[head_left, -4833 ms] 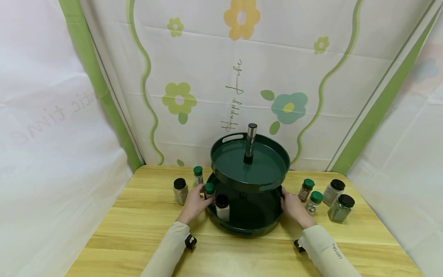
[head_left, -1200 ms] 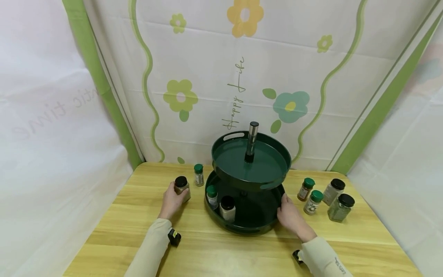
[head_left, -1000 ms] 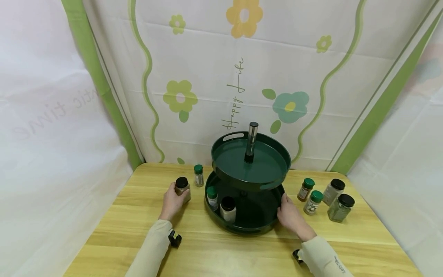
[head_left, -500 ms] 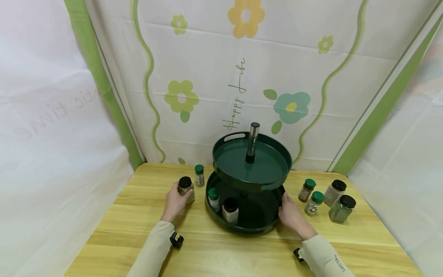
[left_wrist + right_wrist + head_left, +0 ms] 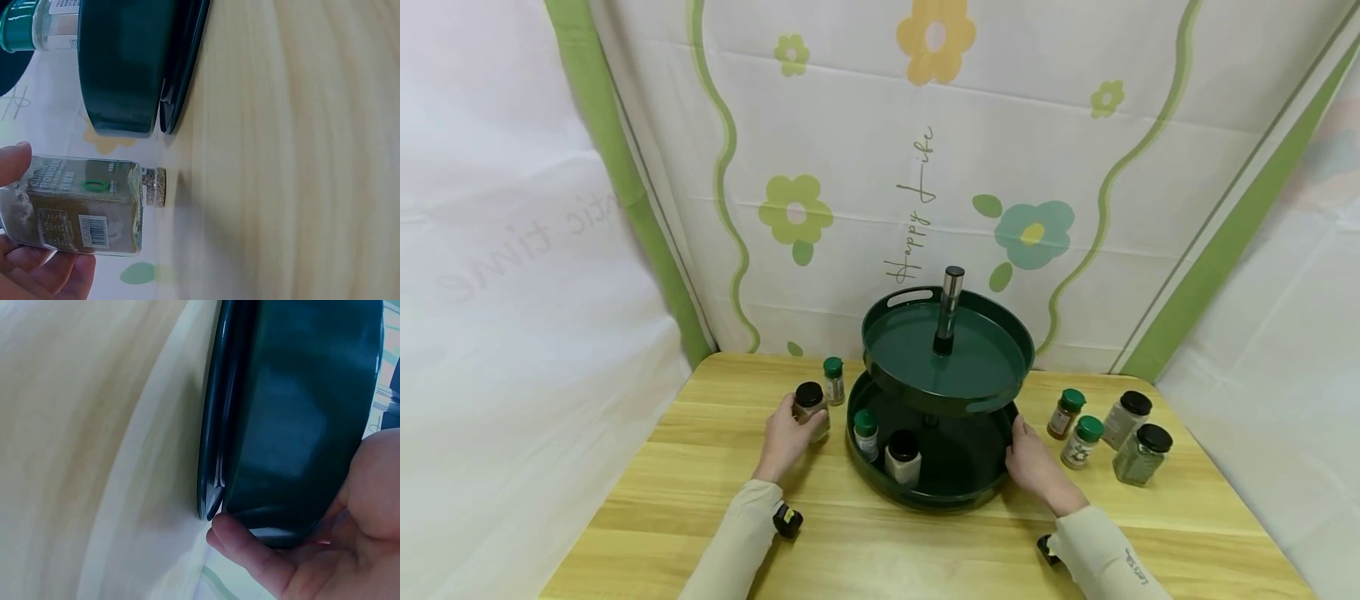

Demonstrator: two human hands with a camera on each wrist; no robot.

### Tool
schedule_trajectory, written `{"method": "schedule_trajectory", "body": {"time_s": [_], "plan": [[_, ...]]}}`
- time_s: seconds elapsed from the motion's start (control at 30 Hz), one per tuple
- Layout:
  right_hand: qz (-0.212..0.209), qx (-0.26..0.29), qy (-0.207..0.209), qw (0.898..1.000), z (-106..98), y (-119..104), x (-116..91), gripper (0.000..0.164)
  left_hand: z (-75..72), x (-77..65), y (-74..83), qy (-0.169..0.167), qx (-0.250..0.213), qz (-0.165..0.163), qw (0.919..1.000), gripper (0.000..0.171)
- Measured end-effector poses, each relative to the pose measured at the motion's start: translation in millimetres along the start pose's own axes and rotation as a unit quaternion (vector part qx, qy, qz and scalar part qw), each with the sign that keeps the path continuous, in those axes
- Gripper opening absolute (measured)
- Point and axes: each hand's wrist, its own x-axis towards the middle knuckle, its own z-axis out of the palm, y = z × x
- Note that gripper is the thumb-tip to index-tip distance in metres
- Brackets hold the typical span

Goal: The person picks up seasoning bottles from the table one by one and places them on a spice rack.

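Note:
My left hand (image 5: 787, 437) grips a square glass spice jar (image 5: 812, 408) with a black lid, left of the two-tier dark green turntable rack (image 5: 951, 400). In the left wrist view the jar (image 5: 81, 206) holds brown powder, its label partly reads "powder", and its base is raised above the tabletop. My right hand (image 5: 1037, 467) holds the right side of the lower tray (image 5: 925, 500); in the right wrist view the fingers (image 5: 250, 550) curl around its outer wall (image 5: 294, 437). Inside that tray stand a green-lidded bottle (image 5: 866, 437) and a black-lidded jar (image 5: 903, 458).
A green-lidded bottle (image 5: 833, 382) stands behind the left hand. To the right are two green-lidded bottles, one reddish (image 5: 1064, 414) and one pale (image 5: 1081, 443), and two black-lidded jars, one grey (image 5: 1126, 419) and one green (image 5: 1141, 454). The upper tray (image 5: 947, 358) surrounds a metal post (image 5: 951, 304).
Earlier my left hand was on the green-lidded bottle in the lower tray; it has let go and taken the black-lidded jar, now shifting rightward. My right hand stays at the tray.

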Motion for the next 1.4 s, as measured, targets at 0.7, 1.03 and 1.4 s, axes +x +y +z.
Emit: {"method": "schedule_trajectory", "body": {"time_s": [0.7, 1.03, 1.4], "plan": [[-0.028, -0.005, -0.004, 1.000, -3.5, 8.6, 7.7, 0.056, 2.8, 0.5, 27.4, 0.001, -0.028, 0.022, 0.9994, 0.042], [-0.027, 0.000, -0.018, 0.999, -4.6, 16.9, 14.3, 0.056, 9.6, 2.6, 41.0, 0.007, -0.045, 0.046, 0.9979, 0.040], [-0.045, 0.012, -0.016, 0.999, -7.3, 19.3, 20.9, 0.056, 16.9, 2.8, 46.2, 0.000, -0.057, 0.060, 0.9966, 0.035]]}}
